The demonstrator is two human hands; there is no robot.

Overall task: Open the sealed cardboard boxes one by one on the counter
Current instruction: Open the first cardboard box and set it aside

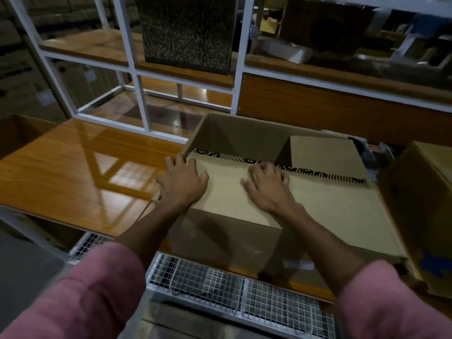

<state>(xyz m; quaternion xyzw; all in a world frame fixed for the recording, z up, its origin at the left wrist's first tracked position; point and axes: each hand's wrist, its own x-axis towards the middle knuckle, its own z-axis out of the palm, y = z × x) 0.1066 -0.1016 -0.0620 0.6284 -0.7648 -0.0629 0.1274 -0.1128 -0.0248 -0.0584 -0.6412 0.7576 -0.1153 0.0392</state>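
A large brown cardboard box (225,236) sits on the glossy wooden counter (73,172) in front of me. Its far flap (244,138) stands raised, and a smaller side flap (322,152) is lifted at the right. The near flap (318,199) lies flat, with black-and-white printed tape along its far edge. My left hand (183,182) rests on the near flap's left end, its fingertips at the flap's far corner. My right hand (266,184) lies on the flap's middle with fingers curled over the taped edge.
Another cardboard box (420,204) stands close at the right. A white metal shelf frame (137,69) rises behind the counter, carrying a dark speckled box (188,33). Wire mesh baskets (220,280) sit below the counter's front edge. A box corner (22,133) shows at far left.
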